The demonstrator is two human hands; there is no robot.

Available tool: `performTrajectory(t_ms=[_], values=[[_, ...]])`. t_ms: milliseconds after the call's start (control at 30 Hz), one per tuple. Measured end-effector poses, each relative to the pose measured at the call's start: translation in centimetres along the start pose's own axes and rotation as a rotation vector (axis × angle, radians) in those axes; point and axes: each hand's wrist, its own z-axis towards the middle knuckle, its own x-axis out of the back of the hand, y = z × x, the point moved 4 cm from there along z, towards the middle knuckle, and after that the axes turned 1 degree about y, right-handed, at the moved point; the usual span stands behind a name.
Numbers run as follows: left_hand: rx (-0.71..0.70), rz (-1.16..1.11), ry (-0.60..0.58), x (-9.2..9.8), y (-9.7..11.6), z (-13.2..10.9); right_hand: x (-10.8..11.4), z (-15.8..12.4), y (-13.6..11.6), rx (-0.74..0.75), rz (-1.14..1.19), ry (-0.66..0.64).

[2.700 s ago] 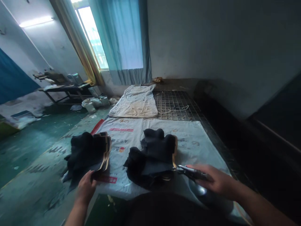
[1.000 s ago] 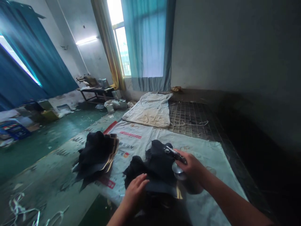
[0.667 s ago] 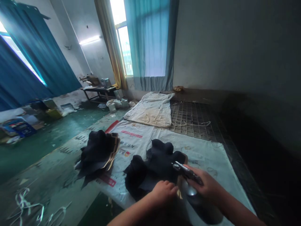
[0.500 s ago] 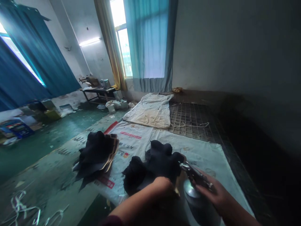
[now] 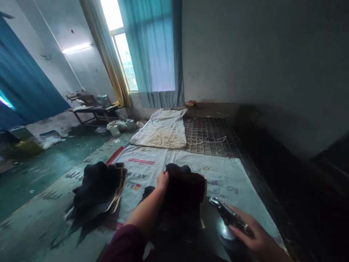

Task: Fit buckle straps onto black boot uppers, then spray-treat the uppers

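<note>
My left hand is closed on the left edge of a black fabric piece, which it holds up over the white printed sacking. My right hand is wrapped round a metal spray gun with a silvery cup below it. The gun's nozzle points left, close to the tan-edged right side of the black fabric. To the left lies a stack of black pieces with tan edges. Another dark piece shows partly behind my left forearm.
Beyond the sacking lie a folded cream sack and a wire grid with loose string. A bench, tins and bags stand at the far left. A dark wall rises on the right.
My left hand has moved forward and left, and the black fabric is now raised and spread. My right hand still holds the spray gun. The view has turned slightly right.
</note>
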Motion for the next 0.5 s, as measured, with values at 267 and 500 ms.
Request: performTrajectory(t_ms=[267,500], values=[[0.074,0.275,0.419,17.6,0.7,6.3,-2.0,-1.2,1.1,0.031,-0.035,0.028],[-0.07,0.492,0.729,32.1,3.6,4.2,-2.1,-1.3,-1.3,0.006,-0.041,-0.154]])
